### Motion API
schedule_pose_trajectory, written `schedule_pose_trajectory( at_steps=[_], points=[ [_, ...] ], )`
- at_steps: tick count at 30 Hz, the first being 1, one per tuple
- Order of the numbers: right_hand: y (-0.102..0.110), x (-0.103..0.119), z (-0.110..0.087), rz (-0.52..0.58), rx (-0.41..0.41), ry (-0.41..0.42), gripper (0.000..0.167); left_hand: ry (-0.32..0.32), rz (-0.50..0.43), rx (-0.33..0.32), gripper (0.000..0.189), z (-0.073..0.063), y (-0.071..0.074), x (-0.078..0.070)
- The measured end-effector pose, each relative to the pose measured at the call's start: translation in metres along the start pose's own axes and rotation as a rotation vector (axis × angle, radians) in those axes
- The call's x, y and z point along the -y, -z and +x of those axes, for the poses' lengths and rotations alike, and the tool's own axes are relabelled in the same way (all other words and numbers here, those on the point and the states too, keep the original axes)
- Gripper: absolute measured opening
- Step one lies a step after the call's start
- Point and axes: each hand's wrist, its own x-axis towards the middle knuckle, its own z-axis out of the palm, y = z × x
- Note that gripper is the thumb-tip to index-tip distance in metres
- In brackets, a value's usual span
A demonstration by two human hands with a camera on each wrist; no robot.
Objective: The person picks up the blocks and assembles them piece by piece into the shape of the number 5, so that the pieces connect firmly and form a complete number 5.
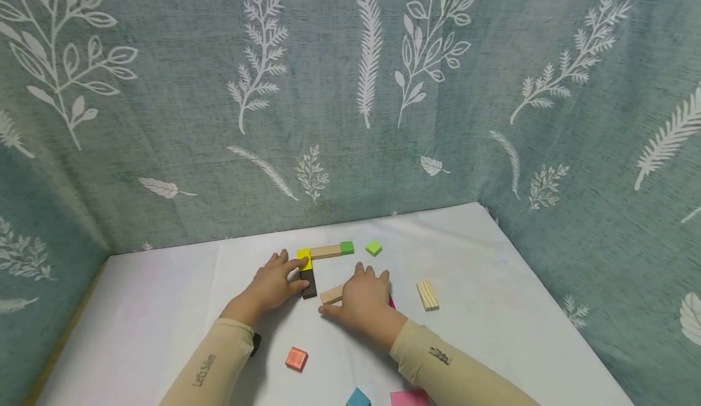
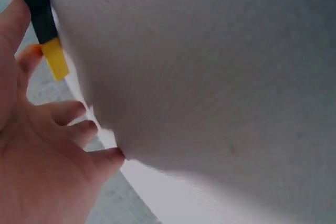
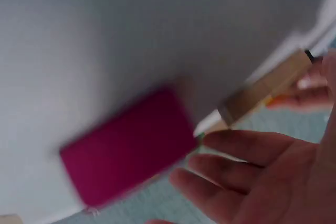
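Observation:
In the head view, my left hand (image 1: 272, 284) reaches over a yellow block (image 1: 304, 254) that sits end to end with a black block (image 1: 309, 284). Its index fingertip rests on the yellow block and its thumb touches the black one's left side. My right hand (image 1: 364, 296) lies beside a plain wooden block (image 1: 331, 295), covering the block's right end. In the right wrist view its fingers look nearly straight, close to that wooden block (image 3: 268, 85). A magenta block (image 3: 128, 148) lies beside them, mostly hidden under the hand in the head view.
Another wooden block (image 1: 326, 252) joins the yellow block to a green block (image 1: 347, 248). A light green block (image 1: 373, 248), a ridged pale block (image 1: 428, 295), an orange-red block (image 1: 297, 359), a blue block (image 1: 358, 397) and a pink block (image 1: 409, 398) lie around on the white tabletop (image 1: 493, 333).

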Motion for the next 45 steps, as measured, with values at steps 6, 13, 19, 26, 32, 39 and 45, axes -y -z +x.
schedule_pose_trajectory(
  at_steps=[6,13,19,26,32,39,45],
  points=[
    [-0.01,0.018,0.008,-0.096,-0.008,-0.08,0.101,0.023,-0.032,0.035,0.061,-0.001,0.005,0.001],
    [-0.011,0.023,0.01,-0.087,-0.002,-0.104,0.101,0.024,-0.054,0.057,0.061,-0.002,0.006,0.001],
    [-0.011,0.021,0.009,-0.052,-0.015,-0.098,0.1,0.025,-0.048,0.058,0.06,-0.002,0.004,0.0],
    [-0.01,0.016,0.01,-0.012,-0.033,-0.066,0.105,0.031,-0.072,0.07,0.061,-0.002,0.005,-0.001],
    [-0.01,0.01,0.01,0.015,-0.026,-0.071,0.107,0.018,-0.071,0.071,0.061,0.001,0.004,-0.003],
    [-0.009,0.009,0.01,0.016,-0.029,-0.065,0.109,0.038,-0.072,0.072,0.06,0.002,0.003,-0.003],
    [-0.008,0.011,0.01,0.002,-0.034,-0.051,0.113,0.058,-0.088,0.08,0.06,-0.002,0.005,-0.002]
  ],
)
